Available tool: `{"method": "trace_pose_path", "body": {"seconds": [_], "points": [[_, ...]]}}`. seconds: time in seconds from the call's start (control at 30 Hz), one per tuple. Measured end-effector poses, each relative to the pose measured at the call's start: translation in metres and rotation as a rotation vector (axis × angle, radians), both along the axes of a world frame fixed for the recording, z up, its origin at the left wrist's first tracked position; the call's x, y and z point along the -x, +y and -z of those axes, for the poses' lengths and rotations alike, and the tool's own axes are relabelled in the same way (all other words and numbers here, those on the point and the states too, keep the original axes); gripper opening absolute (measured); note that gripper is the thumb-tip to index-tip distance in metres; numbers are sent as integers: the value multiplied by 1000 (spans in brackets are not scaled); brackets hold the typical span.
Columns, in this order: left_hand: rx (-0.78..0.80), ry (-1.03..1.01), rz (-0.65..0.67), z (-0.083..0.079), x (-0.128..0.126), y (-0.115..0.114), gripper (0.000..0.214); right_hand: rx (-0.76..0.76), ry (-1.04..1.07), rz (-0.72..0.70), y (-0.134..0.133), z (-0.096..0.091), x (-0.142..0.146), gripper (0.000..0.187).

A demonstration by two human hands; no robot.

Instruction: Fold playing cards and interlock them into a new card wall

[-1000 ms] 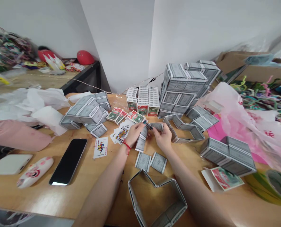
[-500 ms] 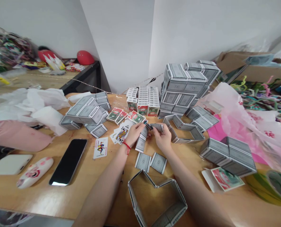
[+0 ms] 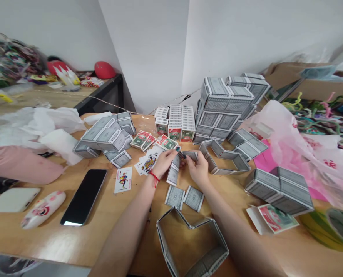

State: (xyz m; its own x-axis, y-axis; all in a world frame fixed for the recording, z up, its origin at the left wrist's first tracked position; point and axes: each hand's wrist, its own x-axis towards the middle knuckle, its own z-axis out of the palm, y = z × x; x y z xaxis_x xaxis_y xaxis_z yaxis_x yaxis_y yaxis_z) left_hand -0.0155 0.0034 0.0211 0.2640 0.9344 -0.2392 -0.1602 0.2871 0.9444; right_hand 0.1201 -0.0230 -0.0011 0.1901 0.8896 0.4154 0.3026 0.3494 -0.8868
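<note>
Holding cards [image 3: 173,173], glossy wooden table [image 3: 52,244], pale walls [image 3: 231,42]

2 bare forearms [image 3: 127,219] angle inward behind the left hand [image 3: 162,164] and right hand [image 3: 199,168], which are curled, pinching just beside each other.

Left hand [image 3: 163,163] pinches a folded card strip [image 3: 173,175], right hand [image 3: 199,168] grips another folded piece [image 3: 191,155], fingertips [image 3: 171,155] nearly meeting! Just nearside of the fingers, two folded cards [image 3: 174,197]; nearer still, a heart-shaped frame [image 3: 207,266]; left of the fingers, a joker [image 3: 123,180]; beyond them, boxed decks [image 3: 174,122].
</note>
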Motion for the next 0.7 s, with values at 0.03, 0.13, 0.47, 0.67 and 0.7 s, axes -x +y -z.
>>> {"method": "trace_pose_path", "body": {"seconds": [0.03,0.13,0.47,0.67,0.7], "points": [[-9,18,-15,0,-1,0,22,2,-9,4,0,0,0,9],[-64,88,-71,-1,-2,1,22,1,-58,29,0,0,-1,10],[-33,66,-106,-3,-6,-3,21,-17,-220,103,-4,1,-1,11],[-50,76,-86,-2,-6,-2,22,-22,-266,122,-4,1,-1,11],[-50,70,-80,-1,-6,-2,21,-23,-276,123,-4,2,-1,11]]}}
